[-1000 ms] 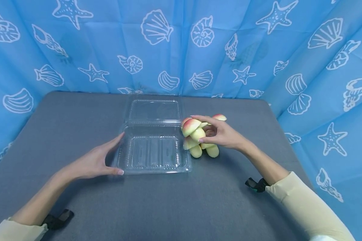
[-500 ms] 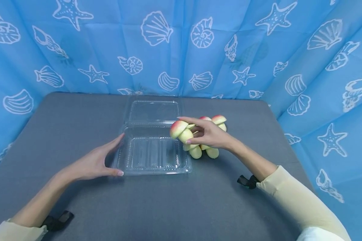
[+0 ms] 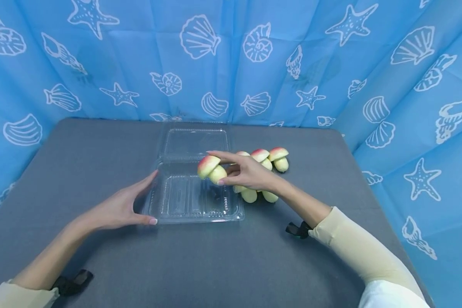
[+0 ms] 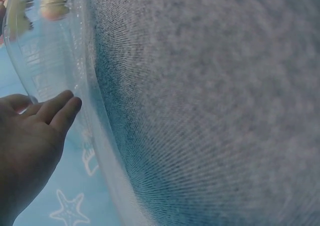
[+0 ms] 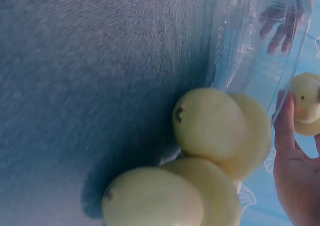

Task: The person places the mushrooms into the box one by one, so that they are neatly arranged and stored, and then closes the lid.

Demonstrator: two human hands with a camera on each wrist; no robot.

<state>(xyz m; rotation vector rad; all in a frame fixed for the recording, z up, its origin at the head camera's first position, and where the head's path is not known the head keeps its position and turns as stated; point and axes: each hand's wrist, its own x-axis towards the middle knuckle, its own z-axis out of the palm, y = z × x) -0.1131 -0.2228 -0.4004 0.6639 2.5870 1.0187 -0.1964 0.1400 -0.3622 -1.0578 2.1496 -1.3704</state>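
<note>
My right hand (image 3: 250,171) pinches a toy mushroom (image 3: 211,169) with a red-and-yellow cap and pale stem, held above the right part of a clear plastic clamshell container (image 3: 177,220). The same mushroom (image 5: 306,103) appears at the edge of the right wrist view. On the container's left side, my left hand (image 3: 117,205) rests with fingers and thumb spread straight along the wall. The left wrist view shows that hand (image 4: 37,131) beside the clear wall. The container's lid (image 3: 196,141) lies folded back behind its base.
Several more mushrooms (image 3: 280,159) are grouped right of the container, partly hidden by my right hand and forearm. Two stem ends (image 5: 212,123) show large in the right wrist view. A grey cloth-covered table (image 3: 215,265) lies beneath, with a blue shell-print curtain (image 3: 231,64) behind.
My right hand has moved left with the mushroom, from the group to over the container, uncovering mushrooms behind it. The left hand and the container have stayed in place.
</note>
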